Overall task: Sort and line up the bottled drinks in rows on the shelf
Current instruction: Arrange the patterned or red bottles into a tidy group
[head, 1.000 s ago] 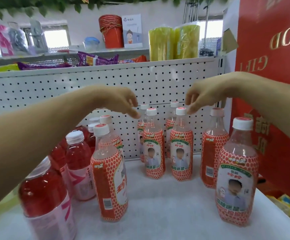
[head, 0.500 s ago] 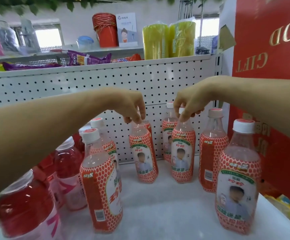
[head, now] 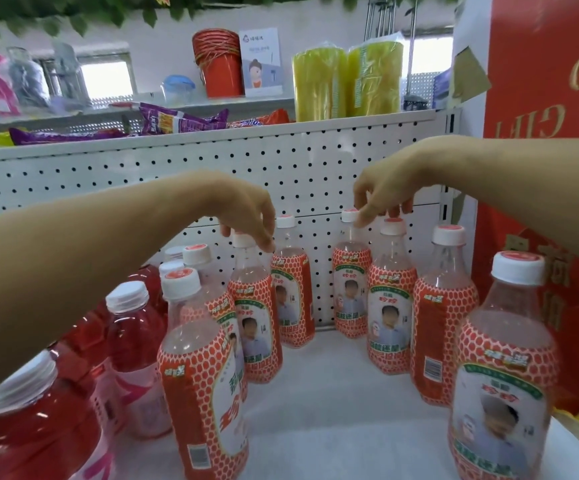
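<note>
Several orange-netted label bottles with white caps stand on the white shelf point(head: 333, 403). My left hand point(head: 246, 213) reaches in from the left and pinches the cap of one of them, the left-centre bottle point(head: 255, 317), between thumb and fingertips. My right hand point(head: 381, 188) hovers with loosely curled fingers just above the cap of the right-centre bottle point(head: 390, 306); that cap shows in full below the fingertips. Two more of these bottles point(head: 293, 299) point(head: 350, 292) stand behind against the pegboard. Red-drink bottles point(head: 132, 355) crowd the left side.
A near orange bottle point(head: 201, 382) stands front left, another point(head: 502, 382) front right, and one point(head: 443, 323) by the red gift box point(head: 551, 81). The pegboard back wall point(head: 315, 168) closes the rear. Snack bags, red cups and yellow packs lie on the upper shelf.
My left hand has slid its bottle leftwards, close to the left group. My right hand gripped its bottle's cap and has since lifted just off it.
</note>
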{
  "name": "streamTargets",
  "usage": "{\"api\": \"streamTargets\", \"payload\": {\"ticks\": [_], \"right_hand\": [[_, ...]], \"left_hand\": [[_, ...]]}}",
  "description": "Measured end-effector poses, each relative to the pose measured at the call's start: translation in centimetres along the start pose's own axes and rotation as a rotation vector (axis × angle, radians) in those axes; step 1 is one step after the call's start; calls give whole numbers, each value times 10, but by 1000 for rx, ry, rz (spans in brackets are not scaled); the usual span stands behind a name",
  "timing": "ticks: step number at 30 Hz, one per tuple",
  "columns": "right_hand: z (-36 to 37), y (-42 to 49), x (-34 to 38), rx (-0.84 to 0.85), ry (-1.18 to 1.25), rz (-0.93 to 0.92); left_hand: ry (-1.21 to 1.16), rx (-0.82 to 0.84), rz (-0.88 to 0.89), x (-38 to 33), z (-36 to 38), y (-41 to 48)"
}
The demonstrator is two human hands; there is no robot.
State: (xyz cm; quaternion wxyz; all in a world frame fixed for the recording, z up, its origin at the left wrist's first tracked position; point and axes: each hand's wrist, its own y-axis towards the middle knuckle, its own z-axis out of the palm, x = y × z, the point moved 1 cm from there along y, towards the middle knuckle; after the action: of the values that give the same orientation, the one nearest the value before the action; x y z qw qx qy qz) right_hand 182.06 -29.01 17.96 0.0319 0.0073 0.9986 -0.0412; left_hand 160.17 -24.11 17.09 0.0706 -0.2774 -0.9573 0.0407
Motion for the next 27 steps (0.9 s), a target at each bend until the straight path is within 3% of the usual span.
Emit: {"api": "streamTargets", "payload": {"ticks": [4,9,27], "right_hand": [[-4,20,1,-58,23,-28],[6,44,3,41,76,-35],[22,55,13,-25,209,-77]], "left_hand": [[-141,-226,45,-8,-9,22],[-223,-14,56,-16,-2,47],[-296,-231,72,-24,17,68]]}}
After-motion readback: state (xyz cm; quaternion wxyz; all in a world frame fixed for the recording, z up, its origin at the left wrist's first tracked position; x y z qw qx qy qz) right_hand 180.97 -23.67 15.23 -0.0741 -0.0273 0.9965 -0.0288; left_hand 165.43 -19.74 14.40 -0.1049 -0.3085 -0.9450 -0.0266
